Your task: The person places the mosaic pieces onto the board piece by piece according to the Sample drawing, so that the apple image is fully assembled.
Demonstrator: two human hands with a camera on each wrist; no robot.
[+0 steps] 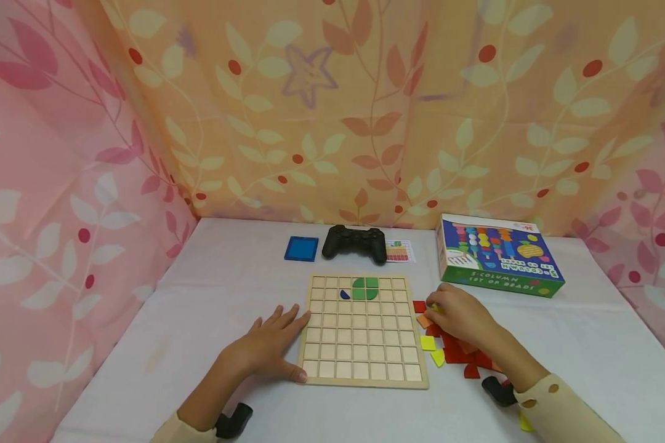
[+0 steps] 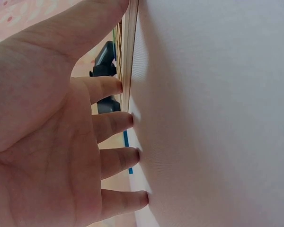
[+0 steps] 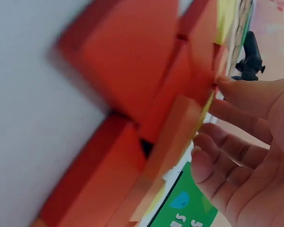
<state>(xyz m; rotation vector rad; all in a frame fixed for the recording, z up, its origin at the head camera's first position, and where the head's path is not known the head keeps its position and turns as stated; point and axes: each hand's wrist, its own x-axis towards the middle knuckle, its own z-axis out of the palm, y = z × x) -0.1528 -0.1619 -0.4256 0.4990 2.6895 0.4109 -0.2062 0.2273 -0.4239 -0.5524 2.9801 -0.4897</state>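
Nearest: two cream sleeves [image 1: 571,409], a black fitting [image 1: 234,421] at each wrist. Lone yellow piece [image 1: 525,422] by the right sleeve, partly covered.

Hands well apart, one on each side of the wooden grid board [image 1: 366,383]. Left hand [image 1: 268,347]: fingers spread and straight, thumb by the near left corner, touching the board's left edge, clamped on nothing. Right hand [image 1: 459,312]: fingers bent, over the far end of the heap of red and orange pieces [image 1: 455,351] to the right of the board; fingertips at a small yellow block [image 1: 435,307]. Can't tell if it's pinched or just touched. Right wrist view partly blurred.

Heap pieces overlap. Yellow square [image 1: 428,343] and yellow rounded piece [image 1: 438,357] lie flat between heap and board.

Board flat on the white worktop [image 1: 127,375], most cells bare. Toward its far side, four green pieces [image 1: 365,288] fill a two-by-two block, two opposite corners rounded; small dark blue piece [image 1: 345,295] in the cell just left of the lower green pair.

Beyond board: blue square [image 1: 302,248], black game controller [image 1: 354,243], printed card [image 1: 401,251] partly behind it; bead-set box [image 1: 500,255] farther right.

Back: leaf-print curtain [image 1: 332,123].
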